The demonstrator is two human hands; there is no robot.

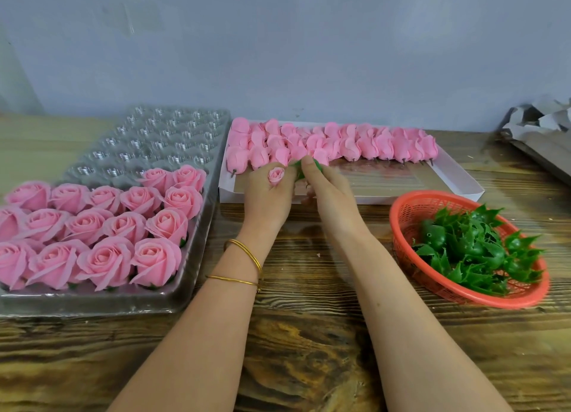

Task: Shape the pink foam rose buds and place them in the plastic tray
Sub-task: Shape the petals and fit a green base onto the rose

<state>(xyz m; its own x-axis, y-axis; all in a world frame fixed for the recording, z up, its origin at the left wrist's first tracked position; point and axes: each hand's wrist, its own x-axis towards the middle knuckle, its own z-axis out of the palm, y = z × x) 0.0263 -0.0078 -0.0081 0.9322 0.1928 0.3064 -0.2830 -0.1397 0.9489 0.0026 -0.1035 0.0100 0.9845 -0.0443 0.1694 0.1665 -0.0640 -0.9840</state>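
Pink foam is in the grip of the left hand (268,197), whose fingers curl round a small rose bud (276,174) over the front of the white box (457,180). The right hand (327,192) pinches a green calyx (297,166) just beside it (most of the green is hidden by the fingers). Shaped roses (108,226) fill the near rows of the clear plastic tray (197,245) at the left of the wooden table (309,334), unshaped buds (355,143) lie in rows along the back of the box, and a red basket (404,214) near the right forearm holds more green calyxes (472,245).
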